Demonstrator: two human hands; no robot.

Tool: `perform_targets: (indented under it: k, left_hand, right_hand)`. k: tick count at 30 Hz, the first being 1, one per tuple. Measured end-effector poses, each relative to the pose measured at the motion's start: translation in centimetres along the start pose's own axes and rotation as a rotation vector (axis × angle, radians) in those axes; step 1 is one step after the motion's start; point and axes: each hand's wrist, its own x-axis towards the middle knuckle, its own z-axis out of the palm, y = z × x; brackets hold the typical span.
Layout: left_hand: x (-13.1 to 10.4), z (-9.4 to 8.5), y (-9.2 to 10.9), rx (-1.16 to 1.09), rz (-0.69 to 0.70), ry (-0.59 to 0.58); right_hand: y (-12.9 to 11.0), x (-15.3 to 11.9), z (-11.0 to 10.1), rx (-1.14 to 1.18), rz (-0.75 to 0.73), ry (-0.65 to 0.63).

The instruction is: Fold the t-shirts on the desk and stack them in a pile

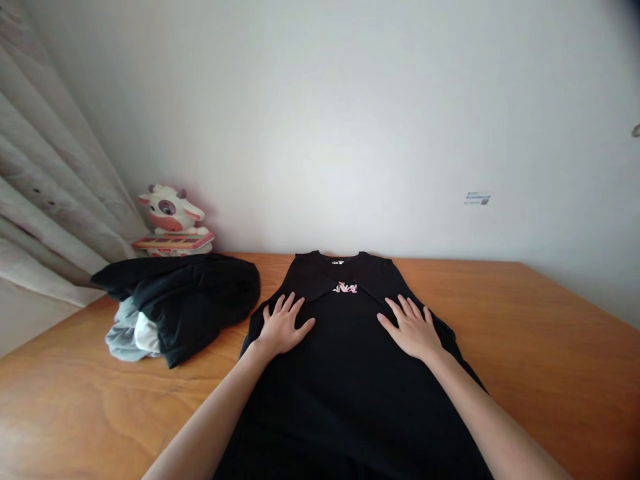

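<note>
Looks like we're at the smoothing-out bit with the shirt [345, 360] at our twelve o'clock, left hand [281, 328] at its ten, right hand [413, 328] at its two, both spread and gripping nothing, so the next move probably calls for pinching it.

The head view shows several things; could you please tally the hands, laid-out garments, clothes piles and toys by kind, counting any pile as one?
Hands, the left hand and the right hand: 2
Laid-out garments, the black garment: 1
Clothes piles, the mixed pile: 1
Toys, the cow toy: 1
Total: 5
</note>
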Motion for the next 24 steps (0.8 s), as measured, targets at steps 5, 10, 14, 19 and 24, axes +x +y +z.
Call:
perform_targets:
  k: [5, 10, 14, 19, 24]
  left_hand:
    - [2.6, 0.3, -0.7, -0.016, -0.006, -0.005]
    - [2.8, 0.6, -0.4, -0.094, -0.012, 0.197]
    - [1.5, 0.0, -0.2, -0.095, 0.191, 0.300]
    - [-2.7, -2.8, -0.3, -0.087, 0.497, 0.069]
    - [-10.7, -6.8, -1.8, -0.242, 0.501, -0.188]
  right_hand:
    - [0.6, 2.7, 0.0, 0.020, -0.003, 0.006]
    - [0.5, 3.0, 0.3, -0.007, -0.034, 0.111]
    - [-0.2, 1.4, -1.0, -0.097, -0.135, 0.293]
    - [-1.0, -2.9, -4.1, -0.118, -0.349, 0.310]
    - [-0.4, -11.3, -8.2, 0.220, -0.539, 0.096]
